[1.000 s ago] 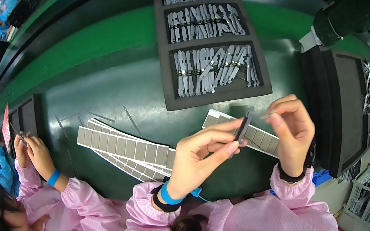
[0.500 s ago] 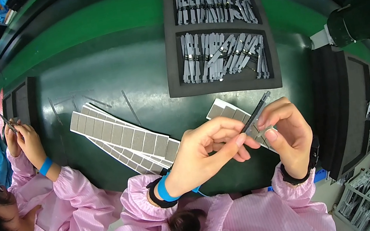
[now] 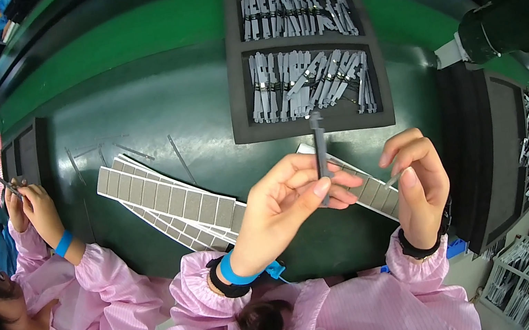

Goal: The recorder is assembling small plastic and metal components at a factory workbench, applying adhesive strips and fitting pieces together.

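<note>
My left hand (image 3: 282,197) is closed in a pinch on a slim dark grey plastic strip part (image 3: 320,145), which stands nearly upright between thumb and fingers. To its right, apart from the strip, my right hand (image 3: 423,191) pinches a small, thin greyish piece (image 3: 392,180) between thumb and fingertip; its exact kind is too small to make out. Beneath both hands lies a white sheet with grey rectangular pads (image 3: 371,195), partly covered by my fingers. More such padded sheets (image 3: 176,199) lie fanned in a stack left of my left hand.
A black foam tray (image 3: 314,126) filled with rows of grey strip parts stands beyond my hands. Several loose thin strips (image 3: 181,158) lie on the green table at left. Dark stacked trays (image 3: 487,156) border the right side. A co-worker in pink (image 3: 100,290) sits at left, holding a dark part.
My hands have moved apart. The strip part has swung from a rightward slant to nearly upright in my left hand, and my right hand has come away from it with the small piece.
</note>
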Demonstrator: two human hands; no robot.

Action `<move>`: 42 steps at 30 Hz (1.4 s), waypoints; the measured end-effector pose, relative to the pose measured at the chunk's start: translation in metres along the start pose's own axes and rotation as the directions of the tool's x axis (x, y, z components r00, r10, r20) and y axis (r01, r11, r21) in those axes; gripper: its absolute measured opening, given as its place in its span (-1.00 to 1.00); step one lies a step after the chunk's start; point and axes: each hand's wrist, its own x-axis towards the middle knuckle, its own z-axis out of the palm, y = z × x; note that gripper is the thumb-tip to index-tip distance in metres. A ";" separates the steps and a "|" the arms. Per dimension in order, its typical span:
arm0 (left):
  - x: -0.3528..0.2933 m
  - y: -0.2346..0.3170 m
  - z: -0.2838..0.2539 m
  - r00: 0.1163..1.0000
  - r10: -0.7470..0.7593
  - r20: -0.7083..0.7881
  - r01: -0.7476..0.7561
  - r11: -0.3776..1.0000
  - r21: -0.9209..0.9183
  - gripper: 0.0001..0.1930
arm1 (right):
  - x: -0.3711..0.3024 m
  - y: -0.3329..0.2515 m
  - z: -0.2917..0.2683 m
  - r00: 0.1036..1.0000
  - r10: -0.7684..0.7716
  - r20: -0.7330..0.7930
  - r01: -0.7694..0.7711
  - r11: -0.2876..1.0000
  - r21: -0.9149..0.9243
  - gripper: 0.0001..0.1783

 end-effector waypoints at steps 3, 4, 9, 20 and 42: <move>-0.002 0.001 -0.001 0.998 -0.042 0.050 0.042 0.999 -0.009 -0.84 | 0.001 0.007 -0.001 0.999 0.047 0.011 -0.048 0.996 0.071 -0.77; -0.003 -0.001 -0.002 0.994 -0.035 0.105 0.032 0.999 0.030 -0.86 | 0.001 0.009 -0.001 0.999 0.040 0.009 -0.041 0.997 0.070 -0.77; 0.000 -0.011 -0.002 0.970 0.198 0.142 -0.230 0.938 0.261 -0.83 | 0.002 0.009 0.002 0.995 0.012 0.100 0.004 0.988 -0.153 -0.77; 0.002 -0.007 -0.004 0.961 0.241 0.134 -0.275 0.811 0.516 -0.83 | 0.004 0.011 0.010 0.976 -0.177 0.125 0.216 0.847 -0.486 -0.94; 0.001 -0.005 -0.004 0.977 0.201 0.071 -0.214 0.921 0.326 -0.85 | -0.009 0.006 0.011 0.951 0.308 0.028 -0.302 0.906 0.298 -0.88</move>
